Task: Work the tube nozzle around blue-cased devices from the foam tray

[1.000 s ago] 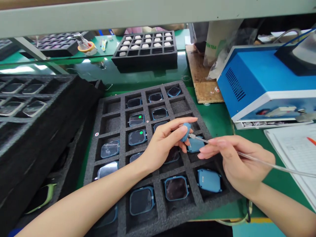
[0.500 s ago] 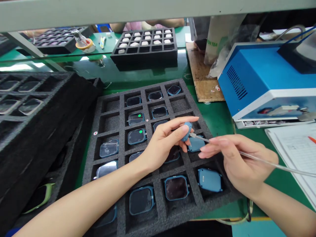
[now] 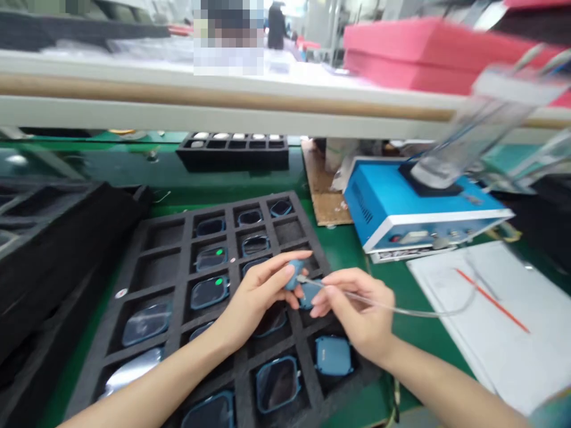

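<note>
My left hand (image 3: 256,291) is closed on a small blue watch case (image 3: 292,274), held above a dark foam tray (image 3: 176,291). In my right hand (image 3: 366,315) a clear thin tube (image 3: 423,314) is pinched, its tip pointing at the case. I cannot tell whether the tip touches it. Dark-screened blue watch cases (image 3: 277,385) fill many of the tray's compartments, two of them with green dots. Below my right hand, another blue case (image 3: 333,356) lies back side up in its compartment. A further blue case (image 3: 309,294) is partly hidden behind my fingers.
To the right stand a blue machine (image 3: 428,208) with a clear cylinder on top, and white paper sheets (image 3: 482,333) with a red pen (image 3: 495,303). Stacked foam trays (image 3: 62,267) rise at the left. A shelf (image 3: 250,119) crosses above a farther black tray (image 3: 236,159).
The view has tilted up and shifted right, so the shelf top, pink boxes and more paper show. Both hands keep their hold on the watch case and the tube.
</note>
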A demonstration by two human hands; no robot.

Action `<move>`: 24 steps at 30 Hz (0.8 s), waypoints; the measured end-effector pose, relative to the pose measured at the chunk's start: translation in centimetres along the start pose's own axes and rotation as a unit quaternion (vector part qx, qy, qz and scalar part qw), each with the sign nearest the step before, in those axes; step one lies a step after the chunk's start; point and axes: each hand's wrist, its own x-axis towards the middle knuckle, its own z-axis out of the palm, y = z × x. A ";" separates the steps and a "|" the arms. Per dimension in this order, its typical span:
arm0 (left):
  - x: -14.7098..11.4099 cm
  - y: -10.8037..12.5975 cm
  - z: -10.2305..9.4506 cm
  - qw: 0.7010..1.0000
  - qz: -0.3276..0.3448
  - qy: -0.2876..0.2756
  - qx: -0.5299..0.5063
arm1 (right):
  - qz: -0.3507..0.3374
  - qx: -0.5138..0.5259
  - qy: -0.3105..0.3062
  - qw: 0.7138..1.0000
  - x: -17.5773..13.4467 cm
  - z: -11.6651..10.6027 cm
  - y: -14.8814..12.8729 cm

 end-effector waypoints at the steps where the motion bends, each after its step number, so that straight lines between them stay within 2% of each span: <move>1: 0.0 0.0 -0.1 1.000 -0.004 0.003 -0.001 | 0.011 0.015 -0.003 1.000 0.2 0.0 0.1; 8: 0.1 0.0 -0.2 1.000 -0.005 -0.010 0.006 | 0.066 0.025 0.010 0.997 0.9 0.0 0.9; 24: 0.1 -0.2 -0.1 1.000 -0.001 -0.001 0.015 | 0.079 0.014 0.011 0.997 1.0 0.0 0.6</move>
